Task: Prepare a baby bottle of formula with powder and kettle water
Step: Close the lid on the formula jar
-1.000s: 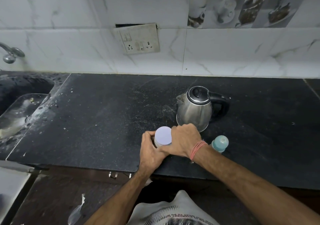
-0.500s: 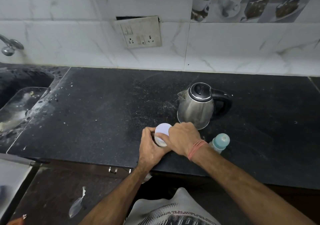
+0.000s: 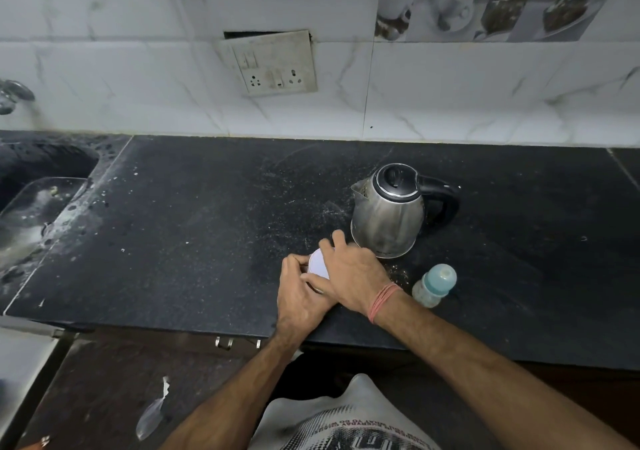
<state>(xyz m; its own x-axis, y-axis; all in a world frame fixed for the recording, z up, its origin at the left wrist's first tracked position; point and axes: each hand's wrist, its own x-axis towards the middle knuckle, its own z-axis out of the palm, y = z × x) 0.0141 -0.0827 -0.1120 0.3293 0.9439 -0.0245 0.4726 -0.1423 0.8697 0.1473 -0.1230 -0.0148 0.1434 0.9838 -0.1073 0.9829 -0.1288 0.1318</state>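
A dark speckled counter (image 3: 194, 227) runs under white marble tiles. At its front edge the left hand (image 3: 300, 297) curls its fingers round the powder tin (image 3: 317, 265), while the right hand (image 3: 353, 273) grips its pale lid from above, fingers bent over the rim. Since a moment ago the lid has tilted up. One kettle (image 3: 389, 212) stands just behind; one baby bottle (image 3: 434, 285) stands to the right.

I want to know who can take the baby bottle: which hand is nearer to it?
Right. The right hand lies just beside the baby bottle; the left hand is farther away, beyond the right one.
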